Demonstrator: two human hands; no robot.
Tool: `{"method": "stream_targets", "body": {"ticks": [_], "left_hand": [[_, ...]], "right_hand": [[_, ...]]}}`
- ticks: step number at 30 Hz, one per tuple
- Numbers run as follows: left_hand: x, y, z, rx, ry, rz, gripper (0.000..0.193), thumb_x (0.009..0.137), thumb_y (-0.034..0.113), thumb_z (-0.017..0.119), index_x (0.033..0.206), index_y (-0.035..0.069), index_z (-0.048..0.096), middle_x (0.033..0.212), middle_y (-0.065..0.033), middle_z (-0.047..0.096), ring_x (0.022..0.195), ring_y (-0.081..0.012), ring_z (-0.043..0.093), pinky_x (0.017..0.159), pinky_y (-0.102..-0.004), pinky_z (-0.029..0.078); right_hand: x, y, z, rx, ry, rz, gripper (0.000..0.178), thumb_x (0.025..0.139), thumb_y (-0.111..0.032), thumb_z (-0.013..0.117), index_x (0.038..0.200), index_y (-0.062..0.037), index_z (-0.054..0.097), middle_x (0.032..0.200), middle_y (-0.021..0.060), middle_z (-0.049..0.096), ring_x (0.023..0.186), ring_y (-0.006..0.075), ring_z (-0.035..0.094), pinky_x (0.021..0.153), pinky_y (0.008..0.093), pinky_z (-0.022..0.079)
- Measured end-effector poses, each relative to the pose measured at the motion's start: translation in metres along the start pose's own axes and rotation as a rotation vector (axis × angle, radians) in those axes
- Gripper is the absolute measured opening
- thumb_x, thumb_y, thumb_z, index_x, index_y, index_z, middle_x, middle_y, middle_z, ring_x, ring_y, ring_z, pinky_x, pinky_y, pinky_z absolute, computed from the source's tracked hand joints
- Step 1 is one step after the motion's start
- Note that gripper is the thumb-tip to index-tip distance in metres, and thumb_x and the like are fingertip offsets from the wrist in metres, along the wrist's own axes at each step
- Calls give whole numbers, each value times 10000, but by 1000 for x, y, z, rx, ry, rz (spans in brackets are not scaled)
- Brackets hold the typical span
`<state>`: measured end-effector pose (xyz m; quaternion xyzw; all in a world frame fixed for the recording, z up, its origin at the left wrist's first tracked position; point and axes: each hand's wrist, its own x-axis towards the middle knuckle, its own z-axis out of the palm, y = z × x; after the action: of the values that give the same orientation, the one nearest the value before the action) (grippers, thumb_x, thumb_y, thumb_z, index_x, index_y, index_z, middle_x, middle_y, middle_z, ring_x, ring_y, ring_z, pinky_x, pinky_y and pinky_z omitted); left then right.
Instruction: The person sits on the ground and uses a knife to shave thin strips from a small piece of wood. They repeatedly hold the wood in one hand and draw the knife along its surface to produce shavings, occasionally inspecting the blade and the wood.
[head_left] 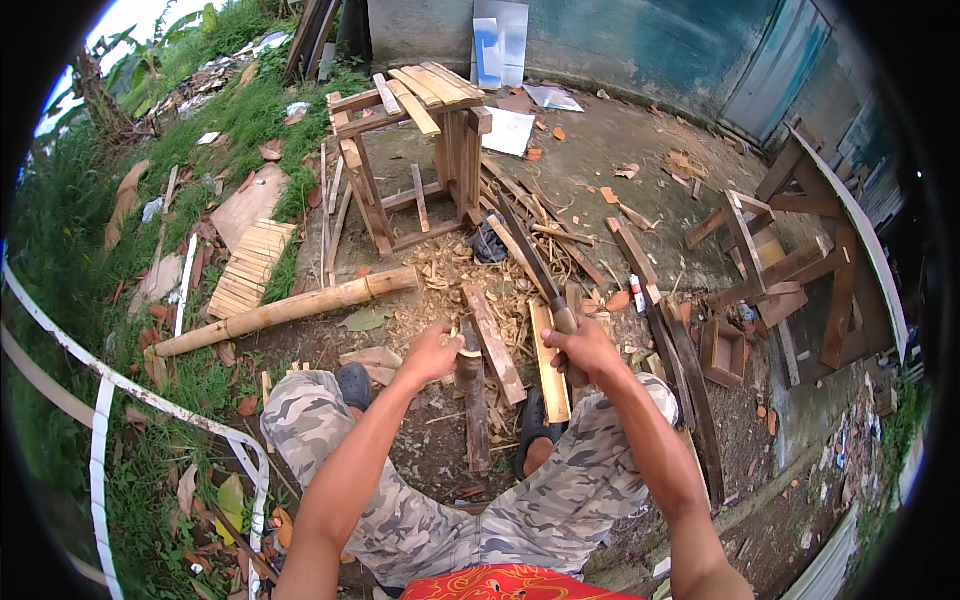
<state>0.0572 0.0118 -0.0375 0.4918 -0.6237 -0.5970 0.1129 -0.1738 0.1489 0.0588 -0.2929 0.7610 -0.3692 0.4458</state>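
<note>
My right hand (588,350) is closed round the wooden handle of a machete (535,255), whose long dark blade points up and away from me. Below that hand lies a split bamboo piece (552,375), its pale hollow side facing up. My left hand (432,355) is closed, pinching a small pale piece of bamboo (470,352) over the end of a dark wooden block (474,415). Another worn plank (494,340) lies between my hands. Pale wood shavings (450,285) cover the ground just beyond them.
A wooden frame (375,200) with slats on top stands ahead. A long bamboo pole (290,312) and a stack of cut slats (252,268) lie left. Dark boards (690,390), a small wooden box (723,352) and a wooden structure (800,260) are right. A white metal rail (100,440) curves near left.
</note>
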Motion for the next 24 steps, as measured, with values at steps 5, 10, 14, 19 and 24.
{"method": "stream_targets", "body": {"ticks": [5, 10, 14, 19, 24], "left_hand": [[-24, -10, 16, -31, 11, 43, 539, 994, 293, 628, 1365, -61, 463, 1170, -248, 655, 931, -266, 734, 764, -342, 575], [-57, -18, 42, 69, 169, 79, 530, 954, 387, 638, 1401, 132, 514, 804, -143, 709, 750, -268, 728, 737, -390, 535], [-79, -25, 50, 166, 149, 64, 448, 982, 339, 611, 1382, 157, 525, 875, -133, 738, 833, -236, 730, 768, -343, 524], [-90, -25, 51, -23, 88, 43, 360, 968, 250, 647, 1274, 86, 553, 787, -113, 733, 783, -150, 714, 720, -291, 504], [-98, -18, 57, 29, 110, 47, 372, 917, 189, 648, 1259, 74, 557, 716, -64, 706, 647, -103, 601, 653, -292, 466]], "right_hand": [[-83, 40, 58, 159, -19, -37, 236, 931, -220, 733, 981, -25, 609, 701, 12, 596, 516, 93, 544, 454, 279, 426], [-120, 98, 127, 80, 181, -66, 299, 912, -288, 755, 934, -12, 644, 629, 4, 566, 498, 94, 521, 466, 292, 414], [-129, 128, 143, 82, 212, -83, 386, 885, -366, 752, 935, 2, 645, 712, 140, 669, 664, 253, 669, 647, 388, 510], [-123, 136, 140, 33, 180, -92, 345, 886, -312, 767, 974, 1, 653, 744, 131, 696, 642, 173, 626, 620, 355, 508], [-121, 134, 142, -21, 193, -123, 342, 884, -322, 743, 940, -7, 620, 711, 225, 661, 707, 426, 681, 633, 459, 508]]}}
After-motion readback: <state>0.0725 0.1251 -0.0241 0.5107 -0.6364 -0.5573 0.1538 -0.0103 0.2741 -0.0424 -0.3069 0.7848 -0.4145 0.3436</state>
